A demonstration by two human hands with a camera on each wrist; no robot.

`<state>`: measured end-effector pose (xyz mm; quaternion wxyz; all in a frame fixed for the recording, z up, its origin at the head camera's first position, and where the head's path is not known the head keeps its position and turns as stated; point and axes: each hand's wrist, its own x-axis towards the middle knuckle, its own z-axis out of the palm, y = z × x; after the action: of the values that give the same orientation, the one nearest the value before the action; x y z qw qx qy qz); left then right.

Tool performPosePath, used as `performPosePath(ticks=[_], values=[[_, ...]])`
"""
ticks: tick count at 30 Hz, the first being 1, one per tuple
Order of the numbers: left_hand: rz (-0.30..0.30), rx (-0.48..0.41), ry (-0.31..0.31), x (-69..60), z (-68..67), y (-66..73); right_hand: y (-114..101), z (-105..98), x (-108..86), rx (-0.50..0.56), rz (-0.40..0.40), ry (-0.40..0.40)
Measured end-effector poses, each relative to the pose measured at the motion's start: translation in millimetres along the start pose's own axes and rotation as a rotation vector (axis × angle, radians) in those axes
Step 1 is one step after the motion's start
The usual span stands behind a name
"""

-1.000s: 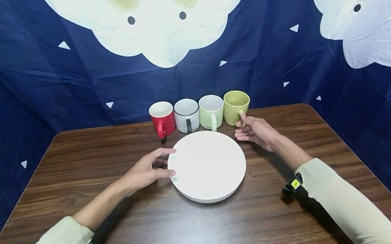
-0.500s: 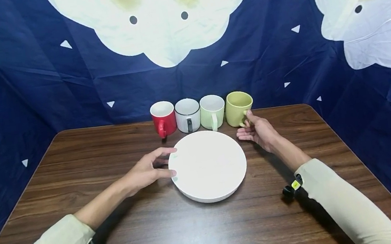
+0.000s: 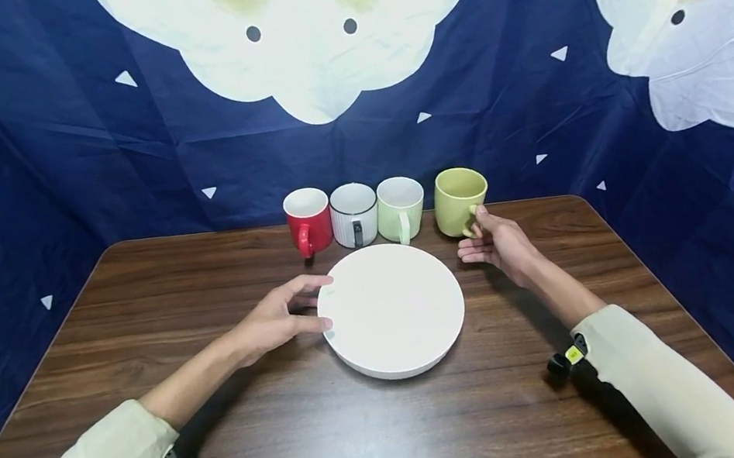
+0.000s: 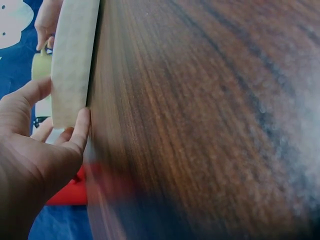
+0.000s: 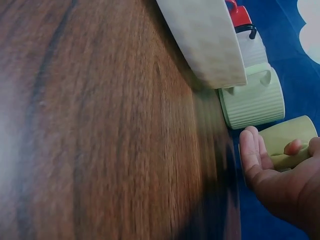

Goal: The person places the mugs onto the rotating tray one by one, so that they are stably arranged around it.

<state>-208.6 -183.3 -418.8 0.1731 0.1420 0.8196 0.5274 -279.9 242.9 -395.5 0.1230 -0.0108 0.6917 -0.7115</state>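
My right hand pinches the handle of the olive-green mug between thumb and forefinger, the other fingers extended beneath. In the right wrist view this mug stays upright, partly covered by the hand; whether it touches the table cannot be told. A thick white round disc lies mid-table, its top too bright for detail. Thumb and fingers of my left hand hold its left rim, bent around the edge in the left wrist view. A pale green mug stands left of the olive one, with a gap between.
Further left in the row come a white ribbed mug with a black rim and handle, then a red mug. They stand at the back edge of the wooden table. Behind hangs a dark blue cloth with cloud prints.
The olive mug has slid rightwards with my right hand, opening a gap from the pale green mug. My left hand and the white disc have hardly moved.
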Motion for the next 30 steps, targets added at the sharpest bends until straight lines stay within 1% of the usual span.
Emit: performPosePath(ticks=[5,10,15,17,26,30], values=[[0.001,-0.003,0.003,-0.2,-0.3,2.1,-1.5,-4.3,-8.2,-0.028,-0.016,-0.006],[0.006,-0.007,0.003,0.2,0.1,1.7,1.0,-9.0,-14.9,-0.067,-0.010,0.007],[0.018,-0.009,0.001,0.0,0.9,1.8,2.9,-11.1,-21.7,-0.096,-0.007,-0.003],[0.027,-0.012,-0.002,-0.4,1.0,2.3,2.6,-10.2,-24.3,-0.097,-0.007,-0.007],[0.025,-0.015,-0.002,-0.6,0.8,2.6,3.0,-1.8,-32.8,-0.123,-0.016,-0.029],[0.036,-0.022,-0.002,-0.8,1.2,2.0,3.7,0.6,-36.0,-0.119,-0.020,-0.042]])
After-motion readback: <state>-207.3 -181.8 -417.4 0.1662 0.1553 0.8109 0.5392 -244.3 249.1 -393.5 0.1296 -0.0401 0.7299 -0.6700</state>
